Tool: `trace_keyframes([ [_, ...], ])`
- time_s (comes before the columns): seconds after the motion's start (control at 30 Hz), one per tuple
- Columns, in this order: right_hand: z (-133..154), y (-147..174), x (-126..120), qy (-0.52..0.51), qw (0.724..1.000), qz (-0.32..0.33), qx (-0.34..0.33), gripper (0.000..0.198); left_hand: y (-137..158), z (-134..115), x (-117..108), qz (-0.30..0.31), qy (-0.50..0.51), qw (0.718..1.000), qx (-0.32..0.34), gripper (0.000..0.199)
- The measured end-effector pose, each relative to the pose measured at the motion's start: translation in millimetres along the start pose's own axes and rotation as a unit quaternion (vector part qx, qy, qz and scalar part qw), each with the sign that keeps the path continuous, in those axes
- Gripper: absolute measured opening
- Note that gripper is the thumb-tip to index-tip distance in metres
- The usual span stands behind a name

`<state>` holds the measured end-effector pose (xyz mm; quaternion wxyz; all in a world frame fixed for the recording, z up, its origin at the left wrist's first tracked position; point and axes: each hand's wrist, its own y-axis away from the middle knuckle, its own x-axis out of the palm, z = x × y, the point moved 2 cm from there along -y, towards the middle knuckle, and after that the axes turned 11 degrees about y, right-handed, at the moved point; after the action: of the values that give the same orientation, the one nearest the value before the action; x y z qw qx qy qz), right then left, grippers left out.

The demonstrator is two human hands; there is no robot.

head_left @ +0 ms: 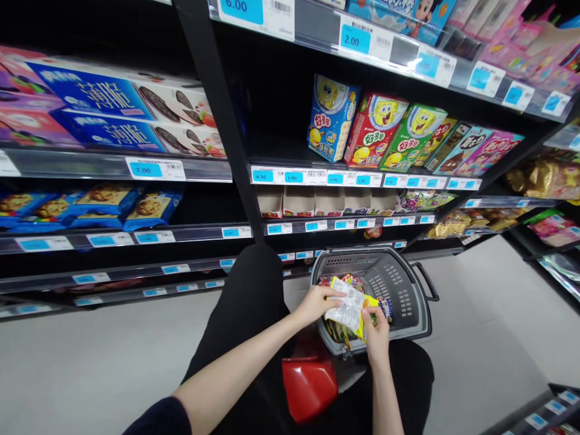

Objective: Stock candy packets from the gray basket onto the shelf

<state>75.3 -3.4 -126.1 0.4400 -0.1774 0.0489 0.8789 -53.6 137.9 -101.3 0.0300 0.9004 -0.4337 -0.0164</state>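
Packet (350, 307) (yellow-edged), between fingers (328, 292), over basket (401, 284)

I hold a glossy yellow plastic packet (348, 307), its white printed panel facing up, slanted over the grey plastic basket (401, 290).

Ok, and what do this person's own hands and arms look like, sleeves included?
Both the left hand and right hand are ungloved, with no watch or bracelet showing. The forearms are bare; a dark navy sleeve ends near the left elbow. The right sleeve is out of view.
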Motion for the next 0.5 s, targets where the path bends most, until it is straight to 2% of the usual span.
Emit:
trace_keyframes([
  [0.3,10.8,1.6,5.4,-0.01,0.999,0.038,0.021,0.024,-2.5,0.6,0.3,-0.071,0.008,0.997,0.039,0.014],
  [0.4,9.1,0.8,9.5,-0.047,0.997,0.031,0.044,0.024,-6.3,3.9,0.0,-0.092,0.048,0.995,0.002,0.014],
  [0.5,8.2,-0.1,10.6,-0.07,0.995,0.037,0.061,0.023,-8.4,6.9,-0.9,-0.09,0.152,0.983,-0.059,0.012],
])
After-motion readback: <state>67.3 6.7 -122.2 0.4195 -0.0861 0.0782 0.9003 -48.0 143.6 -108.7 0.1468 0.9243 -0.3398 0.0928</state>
